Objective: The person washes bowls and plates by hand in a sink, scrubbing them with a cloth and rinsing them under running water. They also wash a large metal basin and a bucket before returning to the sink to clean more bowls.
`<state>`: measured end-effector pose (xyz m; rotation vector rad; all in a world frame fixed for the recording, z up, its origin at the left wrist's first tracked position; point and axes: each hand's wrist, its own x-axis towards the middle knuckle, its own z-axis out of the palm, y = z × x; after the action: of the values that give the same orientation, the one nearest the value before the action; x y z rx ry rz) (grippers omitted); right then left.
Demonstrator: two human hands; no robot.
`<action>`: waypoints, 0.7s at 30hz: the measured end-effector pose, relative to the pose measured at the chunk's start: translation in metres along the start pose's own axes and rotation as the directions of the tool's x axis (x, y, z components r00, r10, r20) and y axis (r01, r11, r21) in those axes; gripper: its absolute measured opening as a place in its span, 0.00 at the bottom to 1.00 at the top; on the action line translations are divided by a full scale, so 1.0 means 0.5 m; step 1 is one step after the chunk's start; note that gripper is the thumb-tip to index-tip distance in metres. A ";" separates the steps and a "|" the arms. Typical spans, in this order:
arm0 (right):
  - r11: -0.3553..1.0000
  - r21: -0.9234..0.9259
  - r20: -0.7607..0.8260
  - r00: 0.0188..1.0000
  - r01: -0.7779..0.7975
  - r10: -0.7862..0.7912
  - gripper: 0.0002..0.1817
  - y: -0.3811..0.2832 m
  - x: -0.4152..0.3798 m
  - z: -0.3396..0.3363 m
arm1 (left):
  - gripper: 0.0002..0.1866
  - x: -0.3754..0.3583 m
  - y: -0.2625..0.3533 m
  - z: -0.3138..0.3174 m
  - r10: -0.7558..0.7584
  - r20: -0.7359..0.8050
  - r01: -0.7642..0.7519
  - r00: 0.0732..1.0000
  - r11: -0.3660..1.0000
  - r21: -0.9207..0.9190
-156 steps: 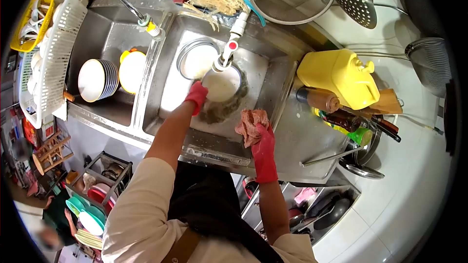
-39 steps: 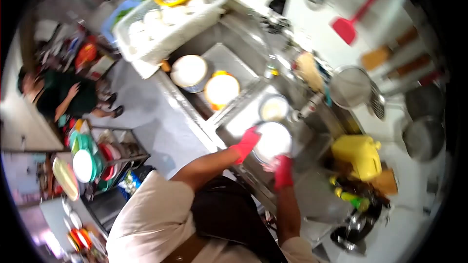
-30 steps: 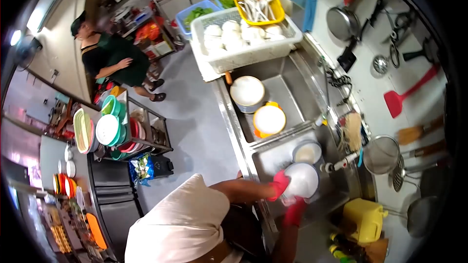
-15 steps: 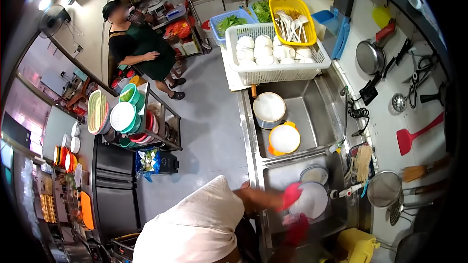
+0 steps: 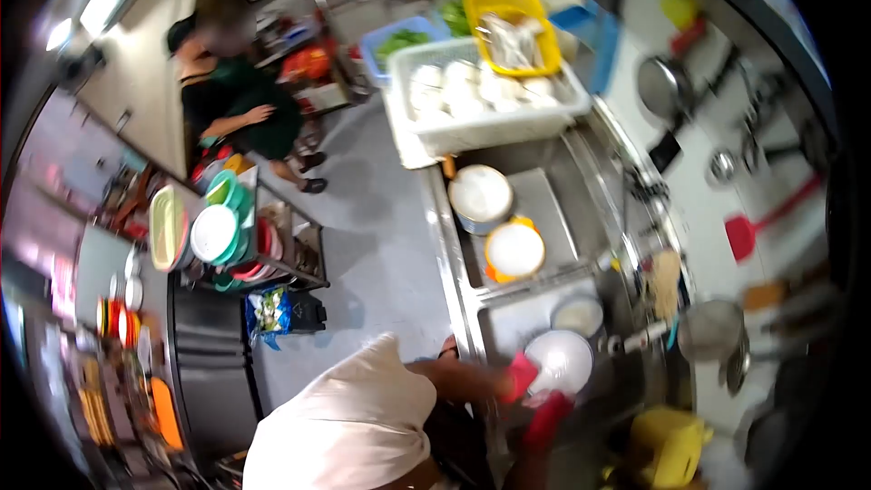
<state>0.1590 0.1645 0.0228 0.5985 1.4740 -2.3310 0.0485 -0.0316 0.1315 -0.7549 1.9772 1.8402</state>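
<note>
My left hand (image 5: 519, 377), in a pink rubber glove, grips the near left edge of a round white bowl (image 5: 561, 361) in the lower sink basin (image 5: 508, 327). At the bowl's lower edge is my right hand (image 5: 550, 416), in a darker pink glove and smeared by motion. A small pale thing shows beside its fingers; I cannot make out its kind. Another round white dish (image 5: 578, 315) lies just beyond the bowl. In the other basin stand a stack of white dishes (image 5: 481, 193) and a white dish with orange handles (image 5: 515, 249).
A white basket (image 5: 494, 132) of white cups stands past the sinks, with a yellow basket (image 5: 513, 2) of spoons on it. A faucet (image 5: 642, 338) and hanging utensils line the right wall. A yellow container (image 5: 670, 445) sits below. A person (image 5: 240, 104) stands beyond the rack (image 5: 304, 218).
The whole view has shifted slightly left and blurred. My left hand stays at the bowl's edge, while my right hand has moved closer to the bowl.
</note>
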 end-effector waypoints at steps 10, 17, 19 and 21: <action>0.324 -0.921 -0.044 0.768 0.217 -0.638 0.27 -0.094 -0.023 0.191 | 0.12 0.229 -0.246 0.166 -0.228 0.506 0.486 0.832 0.740 -0.465; 0.198 -0.898 0.188 0.750 0.393 -0.634 0.25 -0.186 -0.001 0.215 | 0.13 0.092 -0.111 0.095 0.115 0.491 0.181 0.864 0.839 -0.513; -0.026 -0.923 0.315 0.717 0.383 -0.622 0.24 -0.206 0.045 0.199 | 0.13 0.120 -0.128 0.052 0.155 0.635 0.079 0.757 0.943 -0.324; 0.015 -0.932 0.284 0.752 0.363 -0.595 0.23 -0.225 0.084 0.185 | 0.12 0.147 -0.176 0.038 0.226 0.679 -0.106 0.699 0.971 -0.214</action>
<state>0.0528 0.1256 0.1238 -0.1595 3.1599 -0.9737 0.0389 -0.0261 0.0159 0.1304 1.4274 1.9926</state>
